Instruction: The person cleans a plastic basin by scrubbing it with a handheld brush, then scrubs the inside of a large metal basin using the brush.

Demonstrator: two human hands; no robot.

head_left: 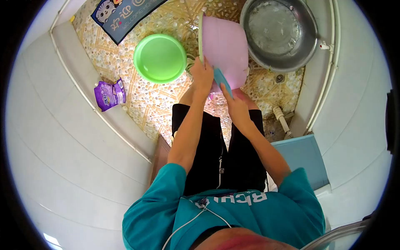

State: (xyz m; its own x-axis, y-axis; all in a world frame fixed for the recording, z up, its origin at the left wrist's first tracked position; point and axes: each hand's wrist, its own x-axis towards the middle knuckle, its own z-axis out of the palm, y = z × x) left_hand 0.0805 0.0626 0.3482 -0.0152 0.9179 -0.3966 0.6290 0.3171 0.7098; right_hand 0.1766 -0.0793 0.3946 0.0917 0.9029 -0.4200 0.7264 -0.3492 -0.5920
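Note:
A pink plastic tub is tipped on its side in front of my knees, its pale green rim facing left. My left hand is closed on the lower part of that rim. In my right hand is a flat light-blue scrub brush, held against or very near the tub's outer wall. Its underside is hidden, so I cannot see any bristles. A green basin stands on the floor left of the tub. Right of the tub, a large metal basin holds what looks like water.
A purple pouch lies by the left wall. A grey doormat is at the upper left. On the right are a floor drain, a white pipe and a wall valve. The patterned floor looks wet.

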